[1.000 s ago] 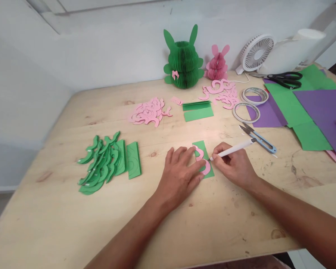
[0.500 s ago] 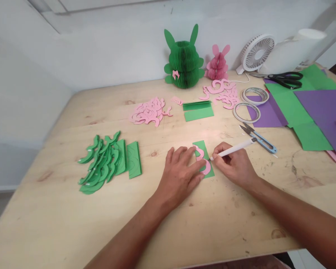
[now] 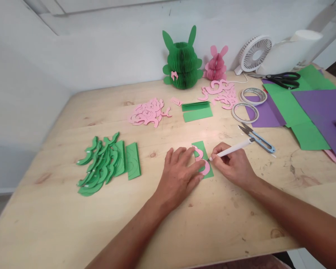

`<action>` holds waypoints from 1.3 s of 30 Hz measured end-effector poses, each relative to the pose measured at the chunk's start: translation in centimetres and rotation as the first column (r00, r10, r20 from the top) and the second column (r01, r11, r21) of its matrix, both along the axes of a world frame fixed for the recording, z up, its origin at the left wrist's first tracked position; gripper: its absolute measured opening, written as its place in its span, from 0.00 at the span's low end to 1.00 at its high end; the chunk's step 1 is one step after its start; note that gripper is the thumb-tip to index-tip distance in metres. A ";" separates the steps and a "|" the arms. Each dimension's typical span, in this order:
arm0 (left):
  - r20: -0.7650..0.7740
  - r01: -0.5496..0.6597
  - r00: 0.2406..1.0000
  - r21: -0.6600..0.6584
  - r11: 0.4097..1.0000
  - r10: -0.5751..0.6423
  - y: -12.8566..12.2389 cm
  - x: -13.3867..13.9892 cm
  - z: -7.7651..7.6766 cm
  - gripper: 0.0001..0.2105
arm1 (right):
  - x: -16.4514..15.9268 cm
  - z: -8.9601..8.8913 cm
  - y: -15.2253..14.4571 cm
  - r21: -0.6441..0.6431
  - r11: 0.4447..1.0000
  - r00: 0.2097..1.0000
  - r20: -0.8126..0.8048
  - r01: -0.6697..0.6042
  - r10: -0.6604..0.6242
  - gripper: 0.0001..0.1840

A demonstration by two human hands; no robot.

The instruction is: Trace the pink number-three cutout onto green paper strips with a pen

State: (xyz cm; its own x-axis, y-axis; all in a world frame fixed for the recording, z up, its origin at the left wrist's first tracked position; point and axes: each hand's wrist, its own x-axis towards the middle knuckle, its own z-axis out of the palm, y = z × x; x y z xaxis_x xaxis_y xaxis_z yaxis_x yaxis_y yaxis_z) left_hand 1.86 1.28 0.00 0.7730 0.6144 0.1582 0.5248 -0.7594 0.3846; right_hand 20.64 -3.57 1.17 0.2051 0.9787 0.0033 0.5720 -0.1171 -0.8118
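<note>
A pink curvy paper template (image 3: pixel 206 168) lies on a small green paper strip (image 3: pixel 199 144) in front of me. My left hand (image 3: pixel 180 168) rests flat with fingers spread, its fingertips pressing the template onto the strip. To the right, my right hand (image 3: pixel 233 164) is closed around a white pen (image 3: pixel 235 147). The pen leans to the right, with its dark tip against the template's right edge; the mark under the tip is too small to make out. Part of the template is hidden under my left fingers.
Cut green pieces (image 3: pixel 100 168) and a marked green strip (image 3: pixel 133 160) lie left. Pink cutouts (image 3: pixel 148 113), folded green paper (image 3: pixel 197 115), tape rolls (image 3: pixel 245 113), thread snips (image 3: pixel 259 139), black scissors (image 3: pixel 284 79) and purple sheets (image 3: pixel 322 112) lie beyond. Green (image 3: pixel 183 63) and pink (image 3: pixel 216 67) paper rabbits and a fan (image 3: pixel 254 54) stand behind.
The whole view has shifted slightly. Both hands keep nearly the same pose, and the pen tip stays at the template's right edge.
</note>
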 end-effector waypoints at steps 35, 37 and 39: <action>-0.007 -0.001 1.000 0.005 1.000 0.001 0.0 0.0 -0.1 0.11 | 0.0 0.0 0.0 0.003 1.000 1.000 0.028 -0.004 0.004 0.05; -0.009 0.000 1.000 0.006 1.000 0.000 0.0 0.0 -0.1 0.11 | 0.0 0.1 0.0 0.008 1.000 0.999 0.035 0.000 0.000 0.05; -0.009 0.001 1.000 0.007 1.000 -0.001 0.0 0.0 -0.1 0.11 | 0.0 0.1 0.0 0.012 1.000 0.999 0.036 0.000 -0.001 0.05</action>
